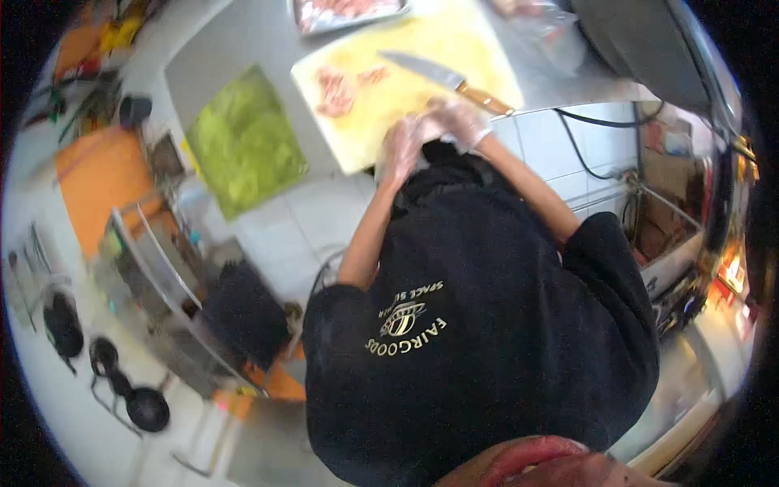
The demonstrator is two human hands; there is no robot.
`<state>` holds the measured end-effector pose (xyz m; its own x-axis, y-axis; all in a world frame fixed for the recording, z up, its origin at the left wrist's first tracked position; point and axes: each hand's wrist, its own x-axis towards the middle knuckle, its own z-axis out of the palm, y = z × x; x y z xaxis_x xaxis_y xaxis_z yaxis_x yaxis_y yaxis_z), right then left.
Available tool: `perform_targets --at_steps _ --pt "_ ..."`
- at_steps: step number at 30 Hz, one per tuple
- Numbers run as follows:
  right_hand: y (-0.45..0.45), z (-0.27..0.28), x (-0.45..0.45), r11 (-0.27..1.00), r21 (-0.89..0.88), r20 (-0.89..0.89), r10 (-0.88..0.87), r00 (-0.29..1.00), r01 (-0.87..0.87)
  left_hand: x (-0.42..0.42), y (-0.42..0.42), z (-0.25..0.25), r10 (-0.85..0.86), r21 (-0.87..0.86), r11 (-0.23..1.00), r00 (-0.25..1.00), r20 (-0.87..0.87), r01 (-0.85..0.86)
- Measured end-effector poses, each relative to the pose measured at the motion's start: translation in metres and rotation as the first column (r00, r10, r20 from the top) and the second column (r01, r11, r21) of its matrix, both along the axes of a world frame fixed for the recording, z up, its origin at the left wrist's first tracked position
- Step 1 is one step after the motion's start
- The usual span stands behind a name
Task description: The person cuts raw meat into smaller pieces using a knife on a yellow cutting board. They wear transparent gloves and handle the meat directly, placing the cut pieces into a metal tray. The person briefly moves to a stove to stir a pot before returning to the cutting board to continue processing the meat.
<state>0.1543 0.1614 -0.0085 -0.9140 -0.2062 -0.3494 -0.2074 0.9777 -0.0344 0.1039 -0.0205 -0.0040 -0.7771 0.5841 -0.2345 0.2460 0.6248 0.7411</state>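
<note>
Both my hands wear clear plastic gloves and come close together at the near edge of a yellowish-white cutting board [426,45]. My left hand [401,146] is bent at the board's edge. Beside it, my right hand [457,122] has its fingers near the left one. Something pale pinkish [432,130] shows between them, too blurred to name. A kitchen knife [435,72] with a wooden handle lies on the board, its handle just beyond my right hand. Pieces of raw pink meat [336,91] lie on the board's left part, with a smaller piece [372,75] beside them.
A metal tray [351,25] of chopped pink meat stands beyond the board. Left is a green, wrinkled sheet or bag [246,143] on the steel table [228,36]. A clear plastic bag [551,36] lies at upper right. A metal rack [155,268] stands at lower left.
</note>
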Motion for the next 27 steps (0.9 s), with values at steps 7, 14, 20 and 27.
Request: perform_targets --at_steps 7,14,20,27 --pt "-0.033 -0.053 0.003 0.839 -0.535 -0.564 -0.44 0.699 0.096 -0.011 -0.03 -0.15 -0.161 -0.161 0.985 0.608 -0.777 0.055" --pt "-0.02 -0.1 -0.041 0.624 -0.658 -0.103 -0.63 0.77 0.423 -0.057 -0.039 -0.148 0.069 0.048 0.997 0.906 -0.418 -0.054" --pt "0.002 -0.055 -0.013 0.727 -0.433 -0.238 -0.663 0.71 0.534 -0.062 -0.011 -0.097 0.136 0.0 0.984 0.741 -0.657 -0.18" --pt "0.037 0.033 -0.025 0.718 -0.425 -0.377 -0.694 0.613 0.551 -0.083 -0.008 -0.034 0.235 0.079 0.96 0.624 -0.745 -0.268"
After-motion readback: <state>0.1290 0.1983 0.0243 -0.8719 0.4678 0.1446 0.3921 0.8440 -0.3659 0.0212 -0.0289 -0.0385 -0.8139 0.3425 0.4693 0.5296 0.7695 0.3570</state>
